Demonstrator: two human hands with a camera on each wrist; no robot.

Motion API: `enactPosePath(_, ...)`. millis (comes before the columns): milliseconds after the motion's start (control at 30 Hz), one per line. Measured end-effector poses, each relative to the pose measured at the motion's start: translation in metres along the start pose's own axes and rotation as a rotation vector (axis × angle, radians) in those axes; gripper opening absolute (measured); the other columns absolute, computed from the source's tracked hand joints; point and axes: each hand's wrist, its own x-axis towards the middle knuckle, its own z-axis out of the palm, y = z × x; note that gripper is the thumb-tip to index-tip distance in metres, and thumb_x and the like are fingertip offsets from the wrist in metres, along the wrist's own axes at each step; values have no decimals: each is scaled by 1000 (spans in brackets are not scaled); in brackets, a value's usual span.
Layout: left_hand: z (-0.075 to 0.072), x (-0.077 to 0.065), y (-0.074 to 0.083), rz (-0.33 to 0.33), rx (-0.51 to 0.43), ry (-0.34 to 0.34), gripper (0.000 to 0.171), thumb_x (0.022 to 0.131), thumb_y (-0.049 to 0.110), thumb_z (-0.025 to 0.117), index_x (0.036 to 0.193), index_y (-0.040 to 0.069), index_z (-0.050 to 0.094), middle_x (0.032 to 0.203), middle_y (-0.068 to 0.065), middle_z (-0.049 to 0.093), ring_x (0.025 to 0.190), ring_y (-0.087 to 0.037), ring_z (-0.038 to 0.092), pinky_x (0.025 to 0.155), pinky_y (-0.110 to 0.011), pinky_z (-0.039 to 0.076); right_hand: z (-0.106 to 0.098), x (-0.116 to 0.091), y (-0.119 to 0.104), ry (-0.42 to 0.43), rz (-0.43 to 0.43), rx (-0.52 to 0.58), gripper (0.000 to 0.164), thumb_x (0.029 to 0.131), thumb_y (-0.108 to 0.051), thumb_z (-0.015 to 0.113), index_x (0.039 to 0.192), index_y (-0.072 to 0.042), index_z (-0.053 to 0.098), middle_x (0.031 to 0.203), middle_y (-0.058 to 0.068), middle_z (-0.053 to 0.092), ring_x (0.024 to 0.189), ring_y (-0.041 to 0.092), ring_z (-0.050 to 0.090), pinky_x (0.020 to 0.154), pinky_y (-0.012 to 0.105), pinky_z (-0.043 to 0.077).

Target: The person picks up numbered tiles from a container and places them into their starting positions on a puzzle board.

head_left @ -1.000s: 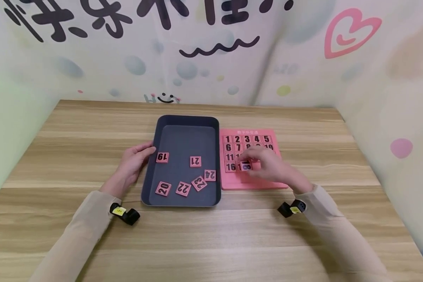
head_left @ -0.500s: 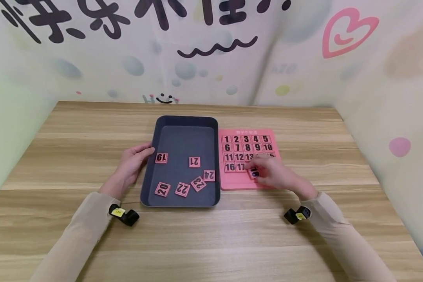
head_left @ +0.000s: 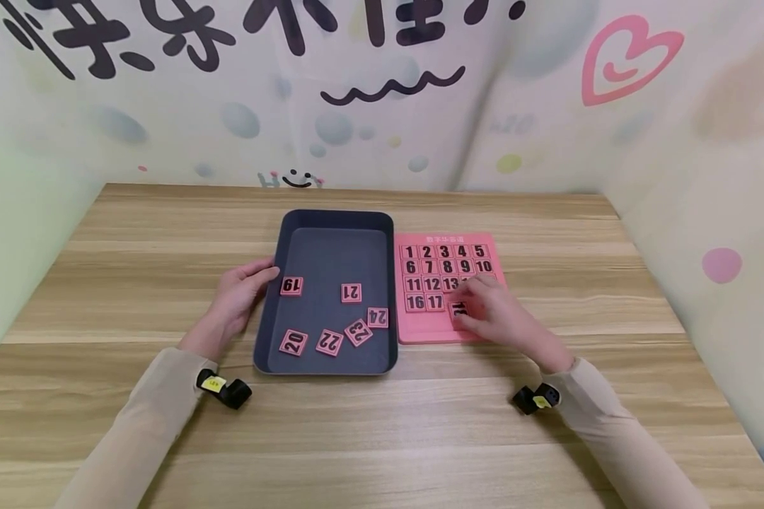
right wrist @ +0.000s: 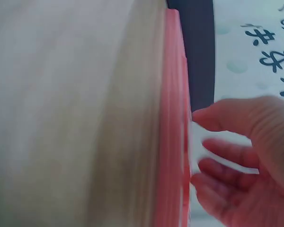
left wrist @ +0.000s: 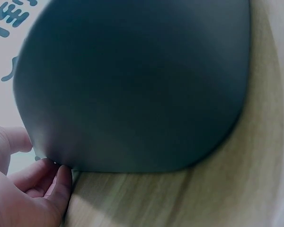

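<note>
My left hand (head_left: 242, 297) grips the left rim of a dark grey tray (head_left: 331, 244), thumb at the edge; the left wrist view shows the fingertips at the tray's outer wall (left wrist: 132, 94). My right hand (head_left: 499, 314) is over a pink number puzzle board (head_left: 429, 331). Its thumb and fingers are around the number tile 18 (head_left: 459, 309), which lies turned sideways just right of the tile 17 (head_left: 435, 302). Part of tile 18 and the tiles behind it are hidden by the hand. From the right wrist, the fingertips are right at the board's edge (right wrist: 173, 118).
Several loose number tiles lie in the tray, among them 19 (head_left: 291, 285), 21 (head_left: 351, 293) and 20 (head_left: 293, 342). The tray stands against the board's left side on a wooden table (head_left: 382, 438). A printed wall (head_left: 184, 127) rises behind.
My right hand has moved right with tile 18, from over tile 17 to the spot beside it, and has turned the tile slightly. The left hand stays on the tray.
</note>
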Motion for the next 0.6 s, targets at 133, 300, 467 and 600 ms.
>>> enactPosePath(133, 0, 0, 0, 1, -4, 1, 53, 93, 15, 57, 139, -3, 39, 145, -15, 37, 107, -8, 48, 89, -17, 40, 2, 0, -5, 62, 138, -63, 36, 74, -20, 80, 94, 1, 58, 85, 8, 56, 75, 20, 50, 67, 34, 47)
enactPosePath(300, -1, 0, 0, -3, -8, 4, 53, 93, 15, 57, 139, -3, 39, 145, -14, 39, 105, -6, 48, 88, -16, 41, 4, 4, -11, 35, 281, -90, 35, 73, -26, 81, 83, -3, 56, 73, 5, 55, 61, 16, 47, 55, 28, 43)
enactPosePath(467, 0, 0, 0, 3, -7, 0, 52, 92, 14, 57, 139, -3, 40, 142, -13, 42, 99, -4, 50, 85, -15, 42, 4, 6, -12, 4, 307, -92, 29, 74, -20, 80, 81, -3, 57, 72, 5, 55, 61, 16, 48, 55, 28, 43)
enactPosePath(600, 0, 1, 0, -1, -7, 4, 53, 92, 14, 57, 139, -3, 40, 142, -13, 42, 98, -3, 50, 84, -14, 41, 3, 8, -12, 11, 295, -104, 31, 74, -21, 79, 84, -2, 57, 73, 6, 56, 62, 17, 50, 55, 30, 45)
